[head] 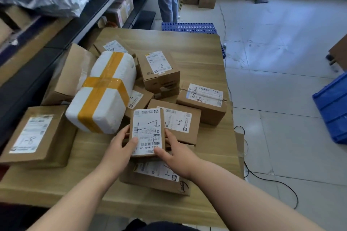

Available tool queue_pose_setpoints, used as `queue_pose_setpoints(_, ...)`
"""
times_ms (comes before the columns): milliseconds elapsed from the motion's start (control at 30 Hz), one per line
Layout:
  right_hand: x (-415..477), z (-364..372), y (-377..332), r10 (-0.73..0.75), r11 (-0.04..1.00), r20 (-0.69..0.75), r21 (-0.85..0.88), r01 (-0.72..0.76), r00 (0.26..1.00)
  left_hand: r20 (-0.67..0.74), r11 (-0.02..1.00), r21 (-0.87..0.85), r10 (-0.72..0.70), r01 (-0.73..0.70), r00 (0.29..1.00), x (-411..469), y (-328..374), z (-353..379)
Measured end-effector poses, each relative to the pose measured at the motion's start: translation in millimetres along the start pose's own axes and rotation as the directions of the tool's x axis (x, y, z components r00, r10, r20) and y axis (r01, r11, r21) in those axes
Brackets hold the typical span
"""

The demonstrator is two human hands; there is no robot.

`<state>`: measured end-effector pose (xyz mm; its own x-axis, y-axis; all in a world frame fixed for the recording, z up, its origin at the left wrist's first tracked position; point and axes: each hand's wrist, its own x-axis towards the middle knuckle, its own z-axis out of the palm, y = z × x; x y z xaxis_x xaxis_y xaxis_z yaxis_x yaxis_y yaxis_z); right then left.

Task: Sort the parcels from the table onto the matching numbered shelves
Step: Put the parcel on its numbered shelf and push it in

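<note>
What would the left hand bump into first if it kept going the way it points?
The left hand grips the small box, so that's first; past it, probably the 9-1 box, depth unclear.

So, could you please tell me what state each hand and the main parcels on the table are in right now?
Small parcel: label up, gripped on both sides.
Left hand: grips the small parcel's left edge, thumb on top.
Right hand: grips its right edge.
White foam parcel: taped shut with yellow tape, lying among the boxes.
8-1 box: closed, label up, untouched.
</note>
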<state>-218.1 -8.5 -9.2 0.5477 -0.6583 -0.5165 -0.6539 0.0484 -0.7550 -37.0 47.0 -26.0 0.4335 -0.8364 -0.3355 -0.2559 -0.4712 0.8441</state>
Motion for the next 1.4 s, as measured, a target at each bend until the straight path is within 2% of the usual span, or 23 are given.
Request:
queue_pose_setpoints(133,6.5,-6.5,2.0,-0.016,1.000,-0.053,0.016,0.017,0.998,-0.009,1.000,-0.009,-0.010,0.009,1.000,-2.4,3.2,-1.1)
queue_pose_setpoints(233,14.5,-8.1,2.2,-0.005,0.996,-0.124,0.092,0.016,0.992,0.011,0.999,-0.040,-0.033,0.033,0.999,-5.0,4.0,-4.1)
queue_pose_setpoints(333,21.0,-4.4,-1.0,0.047,0.979,-0.148,0.202,-0.016,0.988,0.108,0.995,-0.064,-0.067,0.074,0.992,-5.0,4.0,-8.1)
queue_pose_setpoints(433,23.6,6.4,-4.3,0.062,0.974,-0.124,0.225,-0.033,0.990,0.241,0.992,-0.091,-0.061,0.085,0.969,-6.5,6.4,-8.8)
queue_pose_setpoints(633,20.9,11.7,-10.1,-0.008,0.907,-0.281,0.401,0.125,0.960,0.267,0.997,-0.081,0.037,-0.016,0.963,-3.3,18.7,-9.2)
queue_pose_setpoints(900,13.7,2.8,-23.2,-0.083,0.810,-0.405,0.505,0.298,0.911,0.280,0.971,-0.050,0.237,-0.233,0.930,-1.5,39.0,-12.9)
queue_pose_setpoints(1067,11.3,-15.0,-59.1,-0.172,0.734,-0.492,0.513,0.444,0.853,0.231,0.921,-0.006,0.380,-0.389,0.895,-1.4,66.0,-32.2)
queue_pose_setpoints(1167,12.9,-25.5,-87.7,-0.229,0.709,-0.511,0.496,0.501,0.829,0.142,0.885,0.068,0.448,-0.460,0.883,0.6,86.7,-49.4)
queue_pose_setpoints(1300,11.0,-29.4,-113.1,-0.351,0.703,-0.463,0.444,0.555,0.814,0.013,0.880,0.067,0.470,-0.470,0.882,-4.0,97.0,-67.1)
queue_pose_setpoints(1400,10.1,-22.9,-116.5,-0.416,0.729,-0.376,0.407,0.551,0.828,-0.110,0.902,0.018,0.431,-0.431,0.896,-19.6,86.2,-69.8)
